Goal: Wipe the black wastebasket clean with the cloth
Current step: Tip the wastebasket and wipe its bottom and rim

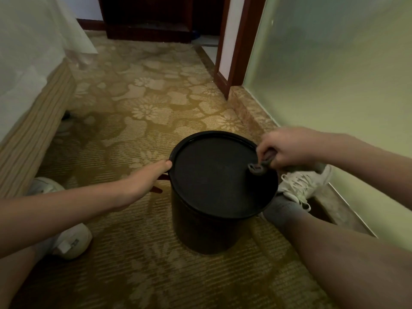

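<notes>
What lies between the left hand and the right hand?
In the head view, only the flat black top of the wastebasket: the left hand touches its left rim, the right hand holds the cloth near its right rim.

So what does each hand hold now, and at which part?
The right hand grips the dark cloth by its bunched end; the left hand holds nothing, its fingers only touch the rim of the wastebasket.

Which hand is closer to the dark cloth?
Right. The right hand grips the cloth at the black wastebasket's right edge; the left hand touches the opposite, left edge, apart from the cloth.
</notes>
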The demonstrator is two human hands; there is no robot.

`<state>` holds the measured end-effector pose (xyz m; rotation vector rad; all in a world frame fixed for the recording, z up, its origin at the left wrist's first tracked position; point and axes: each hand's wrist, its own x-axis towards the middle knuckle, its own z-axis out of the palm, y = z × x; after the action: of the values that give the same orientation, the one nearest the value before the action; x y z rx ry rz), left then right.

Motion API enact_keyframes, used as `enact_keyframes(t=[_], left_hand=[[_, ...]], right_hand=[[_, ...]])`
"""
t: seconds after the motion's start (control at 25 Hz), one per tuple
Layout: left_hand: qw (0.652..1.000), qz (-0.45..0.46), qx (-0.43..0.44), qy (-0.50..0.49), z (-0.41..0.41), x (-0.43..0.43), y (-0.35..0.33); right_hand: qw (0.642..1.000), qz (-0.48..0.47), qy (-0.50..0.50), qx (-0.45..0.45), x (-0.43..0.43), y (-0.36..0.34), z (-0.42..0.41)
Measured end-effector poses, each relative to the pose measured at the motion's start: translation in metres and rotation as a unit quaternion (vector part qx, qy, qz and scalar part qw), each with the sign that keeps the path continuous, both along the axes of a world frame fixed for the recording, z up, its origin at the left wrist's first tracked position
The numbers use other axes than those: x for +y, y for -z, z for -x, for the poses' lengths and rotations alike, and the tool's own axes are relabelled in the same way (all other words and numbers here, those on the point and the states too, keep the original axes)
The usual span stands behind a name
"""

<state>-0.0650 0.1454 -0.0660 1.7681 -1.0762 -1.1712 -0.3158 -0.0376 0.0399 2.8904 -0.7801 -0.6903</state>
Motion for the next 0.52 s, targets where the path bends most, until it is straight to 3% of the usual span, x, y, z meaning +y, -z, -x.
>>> enact_keyframes(t=[0.12, 0.24, 0.36, 0.52], left_hand=[[1.0, 0.001, 0.003, 0.0, -0.003, 0.0, 0.005], [1.0, 0.002, 0.01, -0.011, -0.003, 0.0, 0.008], [1.0, 0.0, 0.01, -0.011, 0.001, 0.001, 0.007], [0.999, 0.032, -0.002, -0.036, 0.013, 0.0, 0.006]], right_hand=[[0.988, 0.135, -0.051, -0.056, -0.007, 0.011, -0.022], [0.972, 0.203, -0.071, -0.094, -0.012, 0.024, -0.051], [0.964, 0.234, -0.089, -0.085, -0.006, 0.028, -0.067], [0.982, 0.184, 0.013, -0.05, 0.011, 0.014, -0.04]])
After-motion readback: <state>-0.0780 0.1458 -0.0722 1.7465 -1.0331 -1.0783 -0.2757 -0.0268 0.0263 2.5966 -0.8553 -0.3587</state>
